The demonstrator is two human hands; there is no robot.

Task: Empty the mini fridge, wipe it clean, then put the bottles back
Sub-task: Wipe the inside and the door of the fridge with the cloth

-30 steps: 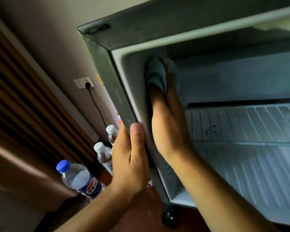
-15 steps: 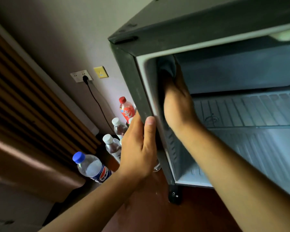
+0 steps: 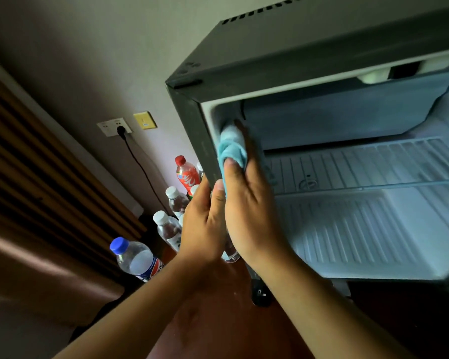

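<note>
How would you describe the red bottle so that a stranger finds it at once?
Look left of the open mini fridge, at the bottles standing near the wall below the socket. The red bottle stands farthest back, close to the fridge's side. It alone has a red cap and red label; its neighbours are clear with white or blue caps.

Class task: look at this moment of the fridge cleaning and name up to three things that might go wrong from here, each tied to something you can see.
1. The bottles stand crowded on the floor beside the mini fridge; the blue-capped bottle sits near the left forearm and might be knocked over.
2. The left hand grips the cabinet's front edge close to the right hand pressing the blue cloth, so a downward wipe may bump it.
3. The power cord hangs behind the bottles and could snag.
</note>
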